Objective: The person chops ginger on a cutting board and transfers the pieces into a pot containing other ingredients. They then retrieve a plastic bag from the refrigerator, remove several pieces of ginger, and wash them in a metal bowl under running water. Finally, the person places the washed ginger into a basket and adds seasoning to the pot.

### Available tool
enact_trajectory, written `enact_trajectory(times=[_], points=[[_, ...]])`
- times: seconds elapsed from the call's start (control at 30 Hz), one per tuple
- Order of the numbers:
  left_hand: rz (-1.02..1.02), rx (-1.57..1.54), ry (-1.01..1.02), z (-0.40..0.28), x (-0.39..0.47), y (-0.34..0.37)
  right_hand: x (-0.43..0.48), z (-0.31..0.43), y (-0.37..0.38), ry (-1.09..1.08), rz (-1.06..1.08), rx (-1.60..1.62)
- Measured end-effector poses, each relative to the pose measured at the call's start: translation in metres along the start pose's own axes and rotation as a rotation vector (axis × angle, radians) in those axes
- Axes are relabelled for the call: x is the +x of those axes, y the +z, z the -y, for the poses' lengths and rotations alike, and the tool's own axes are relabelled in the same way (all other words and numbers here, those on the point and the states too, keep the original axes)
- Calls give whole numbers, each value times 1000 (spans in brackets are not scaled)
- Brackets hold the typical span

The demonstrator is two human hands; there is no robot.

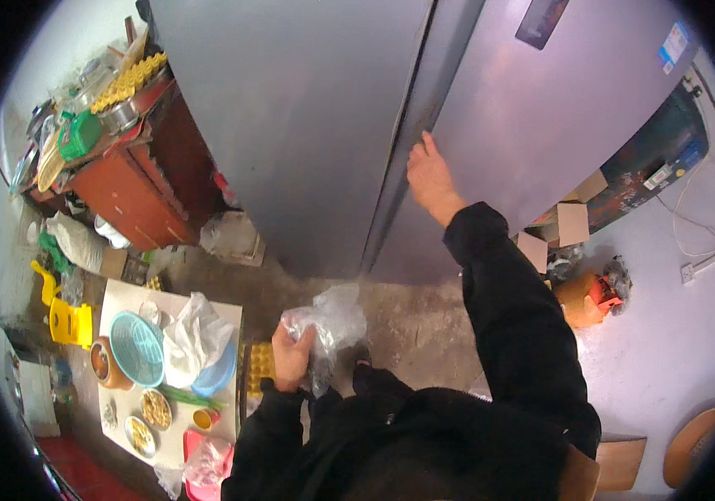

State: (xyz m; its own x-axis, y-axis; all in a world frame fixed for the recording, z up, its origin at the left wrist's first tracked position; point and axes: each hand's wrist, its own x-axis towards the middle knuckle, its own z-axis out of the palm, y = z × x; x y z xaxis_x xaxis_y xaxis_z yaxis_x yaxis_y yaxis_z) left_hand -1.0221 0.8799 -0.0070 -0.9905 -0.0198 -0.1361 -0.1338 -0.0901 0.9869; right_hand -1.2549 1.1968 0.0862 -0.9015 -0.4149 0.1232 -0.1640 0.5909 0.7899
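Note:
In front of me stands a grey two-door refrigerator (307,138). My right hand (431,178) is at the inner edge of its right door (533,113), beside the long vertical groove between the doors. The fingers appear to touch that edge; whether they hook around it cannot be made out. Lower down, my left hand (292,356) grips a crumpled clear plastic bag (340,316), which hangs over the floor in front of the refrigerator. Part of the left fingers is hidden by the bag.
On my left, a low table (173,432) holds a blue basket (137,349), a white bag (198,338), plates of food (156,408) and a pink tray (194,491). Behind it is a cluttered red-brown cabinet (126,194). Cardboard boxes (573,224) lie right of the refrigerator.

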Motion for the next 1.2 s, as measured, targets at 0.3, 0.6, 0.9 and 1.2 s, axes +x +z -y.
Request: enact_trajectory(times=[0.3,0.6,0.9,1.2], points=[[224,-187,-40,-28,9,-35,19,31,-36,80,402,-97],[228,371,632,-89,86,-17,-186,33,-114,597,-529,862],[236,-269,929,-235,136,168,-319,34,-112,1305,-485,1294],[938,679,1028,-297,132,331,-356,10,-121,1335,-307,1495]])
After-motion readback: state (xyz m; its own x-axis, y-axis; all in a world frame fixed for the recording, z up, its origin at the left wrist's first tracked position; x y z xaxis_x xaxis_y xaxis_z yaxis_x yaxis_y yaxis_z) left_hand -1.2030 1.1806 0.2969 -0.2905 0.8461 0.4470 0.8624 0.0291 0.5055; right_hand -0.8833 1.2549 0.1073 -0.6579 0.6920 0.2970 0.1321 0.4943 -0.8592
